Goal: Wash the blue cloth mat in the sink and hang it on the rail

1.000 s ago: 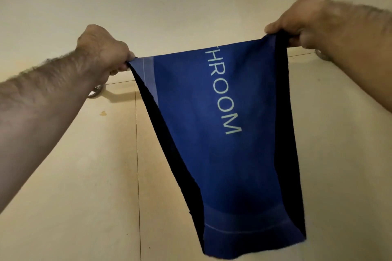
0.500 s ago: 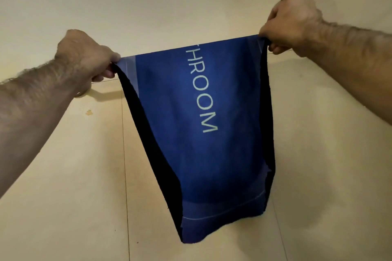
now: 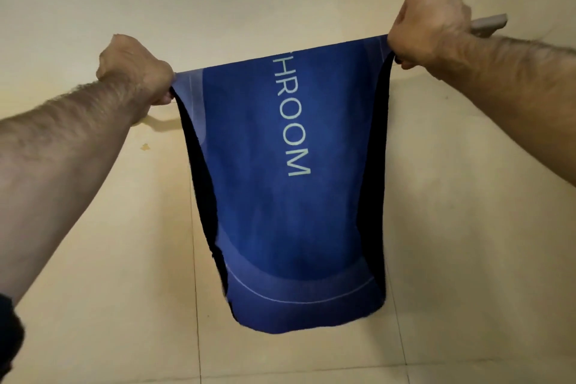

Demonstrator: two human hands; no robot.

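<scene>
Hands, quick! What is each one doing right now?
Left hand: closed, gripping the top left corner of the blue cloth mat.
Right hand: closed, gripping the mat's top right corner.

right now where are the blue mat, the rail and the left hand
blue mat (image 3: 280, 212): head view, middle of the hanging printed face
rail (image 3: 489, 22): head view, grey bar end past the right wrist
left hand (image 3: 134, 68): head view, back of the fist

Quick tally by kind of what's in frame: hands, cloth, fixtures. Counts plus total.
Hands: 2, left hand and right hand, each gripping a top corner of the mat
Blue mat: 1
Rail: 1, only its end shows behind the right hand
Total: 4
</scene>
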